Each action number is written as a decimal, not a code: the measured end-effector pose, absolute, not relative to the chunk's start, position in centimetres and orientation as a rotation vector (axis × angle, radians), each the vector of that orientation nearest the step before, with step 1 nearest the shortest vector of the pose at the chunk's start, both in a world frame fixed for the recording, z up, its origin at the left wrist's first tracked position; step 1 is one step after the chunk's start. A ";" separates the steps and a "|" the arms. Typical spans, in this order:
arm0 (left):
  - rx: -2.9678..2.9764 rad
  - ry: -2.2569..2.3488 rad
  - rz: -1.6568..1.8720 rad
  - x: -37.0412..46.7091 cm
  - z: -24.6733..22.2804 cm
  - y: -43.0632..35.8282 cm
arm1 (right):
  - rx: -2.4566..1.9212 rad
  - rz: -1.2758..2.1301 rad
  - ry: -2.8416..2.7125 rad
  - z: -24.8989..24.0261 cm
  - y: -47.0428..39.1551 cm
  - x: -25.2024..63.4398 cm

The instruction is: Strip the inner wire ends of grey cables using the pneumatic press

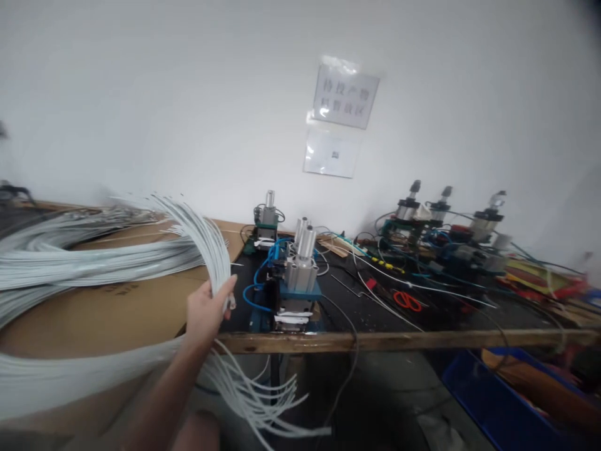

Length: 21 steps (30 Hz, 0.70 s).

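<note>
White plastic-coated wires [206, 250], a thin bundle, arch over the worktop [375, 341] edge, gripped by the left hand [206, 311] with fingers pressed around them. Larger piles lie left; pneumatic press [298, 282] waits unfed. Right hand unseen.

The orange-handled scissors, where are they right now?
The scissors lie on the black bench top, right of centre in the head view, among loose wires just right of the pneumatic press.

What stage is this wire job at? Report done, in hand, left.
Done: not visible; no finished pile can be told apart. In hand: the left hand grips a bunch of white wires beside the press. Left: large wire bundles lie across the cardboard. The right hand is out of view.
</note>
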<state>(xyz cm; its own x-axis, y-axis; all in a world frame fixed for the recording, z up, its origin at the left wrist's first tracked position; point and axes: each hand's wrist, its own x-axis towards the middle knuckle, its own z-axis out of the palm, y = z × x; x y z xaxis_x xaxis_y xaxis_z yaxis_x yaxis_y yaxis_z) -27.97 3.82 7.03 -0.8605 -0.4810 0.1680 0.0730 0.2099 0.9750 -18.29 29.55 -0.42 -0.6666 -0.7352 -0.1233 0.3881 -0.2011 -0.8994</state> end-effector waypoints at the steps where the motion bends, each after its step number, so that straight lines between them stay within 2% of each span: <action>1: 0.367 -2.037 -1.721 -28.1 7.1 3.7 | -0.461 -1.933 1.404 -0.3 27.9 -17.6; 6: 0.243 -1.992 -1.910 -28.3 6.7 2.5 | -0.526 -2.019 1.752 0.5 20.9 -15.8; 11: 0.090 -1.980 -2.011 -27.9 6.3 1.7 | -0.540 -2.257 2.167 3.8 16.2 -19.8; 15: 0.016 -2.023 -1.943 -27.9 6.4 1.3 | -0.437 -2.422 2.470 5.6 12.7 -23.4; 21: 0.116 -2.274 -1.665 -28.5 6.2 -0.2 | -0.192 -2.341 2.754 3.4 10.0 -25.1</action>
<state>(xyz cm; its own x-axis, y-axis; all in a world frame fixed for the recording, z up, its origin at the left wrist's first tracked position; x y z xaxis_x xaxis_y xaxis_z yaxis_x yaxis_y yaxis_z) -28.53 -0.21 6.18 -0.9456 -0.2511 0.2070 0.1214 0.3179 0.9403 -25.13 10.00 3.44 -0.8825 0.2213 0.4150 -0.3739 0.2050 -0.9045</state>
